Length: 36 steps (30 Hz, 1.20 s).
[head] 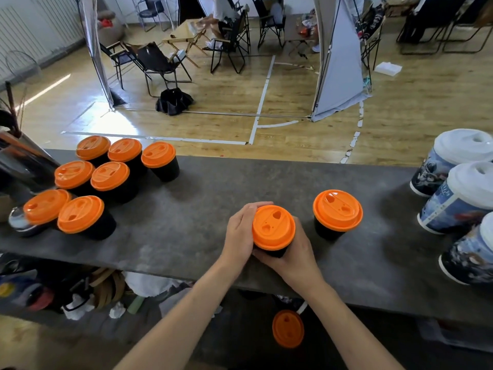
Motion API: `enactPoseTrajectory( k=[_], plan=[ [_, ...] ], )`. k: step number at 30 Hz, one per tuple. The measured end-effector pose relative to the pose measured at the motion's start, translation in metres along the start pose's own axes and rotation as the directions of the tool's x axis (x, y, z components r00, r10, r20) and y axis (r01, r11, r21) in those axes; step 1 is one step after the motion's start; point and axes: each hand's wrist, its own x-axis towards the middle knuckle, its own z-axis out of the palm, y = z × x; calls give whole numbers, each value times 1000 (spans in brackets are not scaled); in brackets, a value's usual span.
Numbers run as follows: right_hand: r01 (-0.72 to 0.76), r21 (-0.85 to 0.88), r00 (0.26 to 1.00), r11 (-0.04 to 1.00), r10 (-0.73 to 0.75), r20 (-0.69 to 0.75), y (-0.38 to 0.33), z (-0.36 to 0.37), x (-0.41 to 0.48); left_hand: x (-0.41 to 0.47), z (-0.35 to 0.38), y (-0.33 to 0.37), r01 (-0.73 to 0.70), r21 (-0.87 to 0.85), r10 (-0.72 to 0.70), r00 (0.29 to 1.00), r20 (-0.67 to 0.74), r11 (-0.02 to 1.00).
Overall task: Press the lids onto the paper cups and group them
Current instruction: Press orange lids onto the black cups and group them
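Both hands are gripping a black cup (272, 252) near the front edge of the grey counter (200, 209).
The cup is standing upright, long axis vertical, its orange lid (273, 227) facing up. The left hand (240, 231) is curling round its left side, while the right hand (290, 252) is wrapping its right and near sides. Another lidded cup (337, 210) is standing apart, to the right.

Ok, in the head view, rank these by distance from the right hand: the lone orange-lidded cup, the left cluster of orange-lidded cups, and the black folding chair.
From the right hand, which grips the held cup:
1. lone orange-lidded cup, just to its right on the counter.
2. left cluster, at the counter's left end.
3. black folding chair, on the floor beyond the counter.
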Motion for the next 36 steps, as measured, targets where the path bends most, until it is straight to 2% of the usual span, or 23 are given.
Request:
enactPoseTrajectory(
  k=[2, 3, 5, 7, 9, 11, 14, 16, 17, 19, 23, 25, 32, 34, 36],
  plan=[
    [-11, 2, 1000, 1000, 11, 1, -1, -1, 0, -3, 4, -3, -34, 28, 36, 998, -61, 999],
    [-10, -4, 1000, 1000, 10, 6, 0, -2, 0, 1, 2, 0, -35, 42, 36, 999, -32, 999],
    [1, -18, 999, 1000, 0, 41, 3, -5, 1, 11, -7, 10, -13, 86, 1, 991, 134, 996],
    [11, -23, 998, 1000, -10, 60, 4, -6, 1, 18, -16, 19, 19, 131, -59, 950, 307, 991],
    [17, -16, 999, 1000, -17, 52, 3, -6, 0, 18, -17, 22, 39, 151, -89, 934, 346, 988],
    [24, -6, 999, 1000, -24, 33, 1, -4, 0, 16, -14, 20, 56, 110, -85, 959, 272, 992],
    [21, 14, 1000, 1000, -21, 8, -1, -1, -1, 4, -5, 10, 64, 34, -65, 998, 26, 997],
    [24, 11, 1000, 1000, -24, 12, -2, 0, -2, -6, 1, 0, 48, 60, -37, 983, -177, 997],
    [20, 8, 1000, 1000, -21, 12, -2, 0, -2, -9, 4, -1, 47, 85, -27, 974, -226, 995],
    [7, 3, 1000, 1000, -7, 2, -2, -1, -1, -6, 5, 6, 65, 96, -46, 981, -186, 993],
    [15, -9, 1000, 1000, -15, 21, -2, -2, -1, 12, -11, 25, 86, 107, -100, 985, 140, 991],
    [24, -14, 999, 1000, -24, 25, -3, -1, -1, 13, -15, 25, 64, 113, -85, 977, 197, 992],
    [15, -2, 1000, 1000, -15, 18, -2, 0, -1, 0, 2, 8, 76, 29, -73, 993, -96, 997],
    [8, 5, 1000, 1000, -8, 18, -2, 1, -1, -5, 5, 6, 63, 25, -59, 990, -126, 998],
    [0, 5, 1000, 1000, 0, 3, -1, 0, -1, -1, 4, 8, 70, 62, -66, 996, -67, 996]
  ],
)
